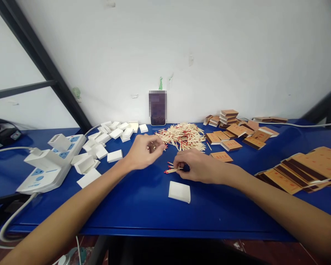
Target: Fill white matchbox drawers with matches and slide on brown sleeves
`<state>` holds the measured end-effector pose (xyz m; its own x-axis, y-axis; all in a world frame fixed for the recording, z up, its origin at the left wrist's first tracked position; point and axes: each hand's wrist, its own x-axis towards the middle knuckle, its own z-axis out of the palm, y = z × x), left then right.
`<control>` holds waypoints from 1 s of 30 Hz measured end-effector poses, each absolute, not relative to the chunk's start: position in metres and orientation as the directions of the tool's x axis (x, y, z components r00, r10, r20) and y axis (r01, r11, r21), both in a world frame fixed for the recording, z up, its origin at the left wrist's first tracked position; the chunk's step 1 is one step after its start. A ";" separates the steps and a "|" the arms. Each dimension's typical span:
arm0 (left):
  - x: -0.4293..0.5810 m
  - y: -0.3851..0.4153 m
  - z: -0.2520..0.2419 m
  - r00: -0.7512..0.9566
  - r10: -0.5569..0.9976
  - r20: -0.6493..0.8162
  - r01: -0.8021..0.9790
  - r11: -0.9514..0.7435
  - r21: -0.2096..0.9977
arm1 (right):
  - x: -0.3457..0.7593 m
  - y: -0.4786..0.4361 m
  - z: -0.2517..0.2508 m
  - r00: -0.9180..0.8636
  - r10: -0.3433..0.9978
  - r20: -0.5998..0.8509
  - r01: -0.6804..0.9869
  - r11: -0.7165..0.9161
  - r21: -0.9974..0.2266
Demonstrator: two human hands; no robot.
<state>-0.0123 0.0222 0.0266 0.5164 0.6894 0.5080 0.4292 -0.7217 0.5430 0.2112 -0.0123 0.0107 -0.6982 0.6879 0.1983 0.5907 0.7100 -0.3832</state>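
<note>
My right hand (194,164) is closed in a pinch around several wooden matches (172,170), whose red heads point left. At the left edge of the match pile (186,136), my left hand (145,151) is curled, thumb and fingertips together. Match ends show inside its curl and by its fingertips, partly hidden by the fingers. Just in front of my right hand lies a small white matchbox tray (179,191) on the blue table (143,209). Its inside does not show.
White trays (114,156) lie scattered at the left, beside a power strip (52,165) with plugs and cables. Orange matchbox sleeves (237,130) are heaped at the back right, flattened ones (306,167) at the right. A phone (157,107) leans on the wall.
</note>
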 end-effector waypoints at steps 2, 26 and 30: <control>-0.012 0.022 0.012 0.588 0.652 0.478 0.448 -0.755 0.478 | 0.214 -0.012 0.007 -0.705 0.672 0.226 0.574 0.728 -0.375; -0.021 0.014 0.008 0.764 0.624 0.166 0.524 -0.750 0.404 | 0.220 -0.021 -0.006 -0.682 0.683 0.263 0.587 0.725 -0.361; -0.021 0.014 0.006 0.765 0.618 0.181 0.513 -0.755 0.408 | 0.220 -0.020 -0.007 -0.673 0.690 0.267 0.597 0.719 -0.355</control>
